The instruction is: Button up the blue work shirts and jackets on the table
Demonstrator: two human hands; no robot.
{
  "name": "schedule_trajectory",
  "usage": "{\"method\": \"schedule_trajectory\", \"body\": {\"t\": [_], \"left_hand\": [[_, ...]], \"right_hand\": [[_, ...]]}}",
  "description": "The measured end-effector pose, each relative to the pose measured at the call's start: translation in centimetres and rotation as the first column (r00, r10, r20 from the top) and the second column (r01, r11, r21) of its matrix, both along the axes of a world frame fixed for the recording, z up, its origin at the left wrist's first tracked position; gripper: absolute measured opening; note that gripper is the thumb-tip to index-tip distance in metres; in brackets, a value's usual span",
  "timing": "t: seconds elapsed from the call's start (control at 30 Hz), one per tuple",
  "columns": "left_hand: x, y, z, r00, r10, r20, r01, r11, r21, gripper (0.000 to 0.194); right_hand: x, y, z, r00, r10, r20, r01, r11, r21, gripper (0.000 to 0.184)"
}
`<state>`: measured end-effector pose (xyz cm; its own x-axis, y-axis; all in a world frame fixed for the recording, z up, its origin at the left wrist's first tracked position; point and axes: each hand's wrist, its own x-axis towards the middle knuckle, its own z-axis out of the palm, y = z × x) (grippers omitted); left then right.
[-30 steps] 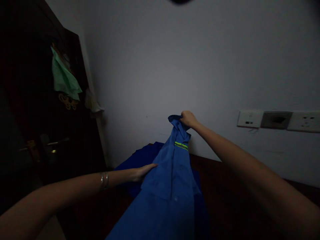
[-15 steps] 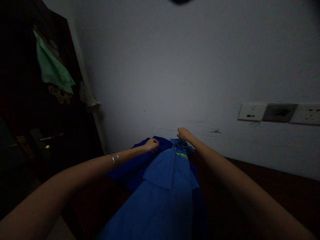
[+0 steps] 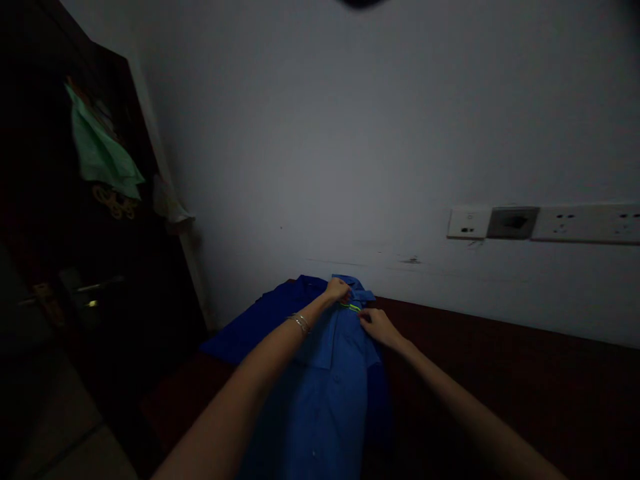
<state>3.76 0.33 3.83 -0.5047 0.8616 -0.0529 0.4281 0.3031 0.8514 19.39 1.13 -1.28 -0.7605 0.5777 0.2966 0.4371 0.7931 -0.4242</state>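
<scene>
A light blue work shirt [image 3: 330, 393] with a yellow-green striped band lies lengthwise on the dark reddish-brown table [image 3: 470, 353], collar toward the wall. Under it and to its left spreads a darker blue garment [image 3: 260, 323]. My left hand [image 3: 337, 289], with bracelets on its wrist, is closed on the light blue shirt just below the collar, near the striped band. At the right end of that band my right hand [image 3: 379, 325] pinches the shirt's edge. Both hands' fingertips are partly hidden and dim.
A pale wall [image 3: 310, 153] rises behind the table, with a row of sockets [image 3: 560, 223] at right. On the left stands a dark door [image 3: 40, 220] with a metal handle [image 3: 100, 285] and a hanging green cloth [image 3: 103, 147]. Floor tiles [image 3: 70, 413] show at lower left.
The collar, held up by my right hand a second ago, now lies down on the table. My left hand has moved up and right onto the shirt; my right hand has dropped to the striped band.
</scene>
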Motion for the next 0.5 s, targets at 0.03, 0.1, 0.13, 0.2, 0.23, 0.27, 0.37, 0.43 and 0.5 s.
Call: {"method": "schedule_trajectory", "body": {"t": [0.03,0.1,0.13,0.2,0.23,0.27,0.37,0.43,0.5], "left_hand": [[0.2,0.6,-0.5,0.999,0.047,-0.006,-0.046,0.999,0.027,0.016],[0.9,1.4,-1.8,0.989,0.146,-0.023,-0.143,0.986,0.083,0.022],[1.2,1.6,-2.6,0.981,0.192,-0.034,-0.187,0.976,0.107,0.024],[2.0,1.6,-4.5,0.965,0.257,-0.052,-0.246,0.957,0.152,0.022],[2.3,1.4,-5.4,0.961,0.271,-0.059,-0.258,0.95,0.174,0.02],[2.5,1.2,-6.3,0.959,0.276,-0.065,-0.259,0.946,0.193,0.018],[2.4,0.7,-8.3,0.961,0.262,-0.085,-0.233,0.937,0.259,0.019],[2.0,0.7,-9.0,0.969,0.23,-0.095,-0.195,0.938,0.286,0.018],[1.4,0.8,-9.2,0.977,0.189,-0.1,-0.152,0.942,0.3,0.014]], "right_hand": [[0.4,-0.8,-0.9,1.0,0.03,-0.008,-0.03,1.0,-0.002,0.033],[0.8,-2.2,-2.4,0.997,0.074,-0.021,-0.074,0.997,0.0,0.035],[1.0,-2.6,-2.9,0.996,0.087,-0.033,-0.088,0.996,-0.005,0.037],[1.1,-3.1,-3.8,0.993,0.101,-0.065,-0.103,0.994,-0.027,0.04],[1.2,-3.1,-4.1,0.991,0.108,-0.083,-0.112,0.993,-0.041,0.04],[1.3,-3.0,-4.3,0.988,0.117,-0.101,-0.123,0.991,-0.054,0.039],[1.7,-2.3,-4.5,0.968,0.147,-0.203,-0.171,0.979,-0.109,0.034],[1.8,-1.5,-4.5,0.944,0.14,-0.298,-0.194,0.968,-0.159,0.029],[1.6,-0.6,-4.3,0.928,0.106,-0.358,-0.188,0.961,-0.204,0.026]]}}
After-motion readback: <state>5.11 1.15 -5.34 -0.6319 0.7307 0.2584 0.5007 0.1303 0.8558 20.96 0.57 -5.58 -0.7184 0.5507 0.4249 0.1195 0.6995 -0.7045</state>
